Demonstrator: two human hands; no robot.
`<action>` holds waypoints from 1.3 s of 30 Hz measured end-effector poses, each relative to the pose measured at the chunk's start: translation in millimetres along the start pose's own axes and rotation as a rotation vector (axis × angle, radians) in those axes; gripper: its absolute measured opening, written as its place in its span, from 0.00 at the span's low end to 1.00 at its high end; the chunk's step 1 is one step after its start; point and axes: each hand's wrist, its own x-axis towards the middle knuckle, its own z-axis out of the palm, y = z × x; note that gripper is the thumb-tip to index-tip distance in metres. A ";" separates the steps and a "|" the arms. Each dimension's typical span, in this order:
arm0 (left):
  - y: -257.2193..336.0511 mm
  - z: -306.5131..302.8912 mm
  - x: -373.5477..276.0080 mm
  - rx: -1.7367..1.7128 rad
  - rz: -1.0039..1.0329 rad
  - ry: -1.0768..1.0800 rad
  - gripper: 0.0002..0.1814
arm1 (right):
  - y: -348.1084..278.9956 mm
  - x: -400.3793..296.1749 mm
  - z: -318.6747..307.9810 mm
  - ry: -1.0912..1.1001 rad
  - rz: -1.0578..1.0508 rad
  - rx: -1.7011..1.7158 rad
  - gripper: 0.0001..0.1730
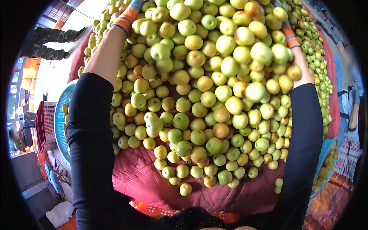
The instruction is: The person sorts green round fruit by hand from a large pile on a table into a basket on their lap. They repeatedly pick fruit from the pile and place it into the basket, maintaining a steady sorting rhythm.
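Observation:
A large heap of yellow-green fruits (198, 95), which look like jujubes, is spread over a red sheet (135, 169) in front of me. Some have brown or reddish patches. Both arms reach to the far part of the heap, in striped orange and blue gloves. My left hand (130, 14) touches fruits at the upper left, its fingers cut off by the top edge. On the other side, my right hand (289, 34) is partly covered by fruits, and its fingers are hidden. Several fruits (261, 53) beside the right forearm are blurred, as if rolling.
A blue plastic basket (59, 115) holding fruits stands left of my arm; another blue basket (318, 175) with fruits is at the right. An orange crate (161, 211) sits against my front. Someone in camouflage trousers (51, 37) stands at upper left. Red crates (46, 122) are stacked beyond.

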 end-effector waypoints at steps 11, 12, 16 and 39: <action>80.3 -12.5 -65.2 -0.159 0.143 -0.185 0.23 | -41.1 -63.7 19.5 -0.224 -0.146 0.048 0.29; 86.9 -15.9 -76.4 -0.182 0.154 -0.222 0.23 | -45.3 -69.5 20.8 -0.240 -0.159 0.054 0.29; 106.0 -34.3 -117.9 -0.297 0.183 -0.396 0.23 | -60.0 -94.3 27.7 -0.279 -0.185 0.082 0.29; 189.7 -272.0 -419.2 -1.114 -0.342 -0.544 0.13 | -81.9 -457.9 54.2 0.466 -0.320 0.418 0.13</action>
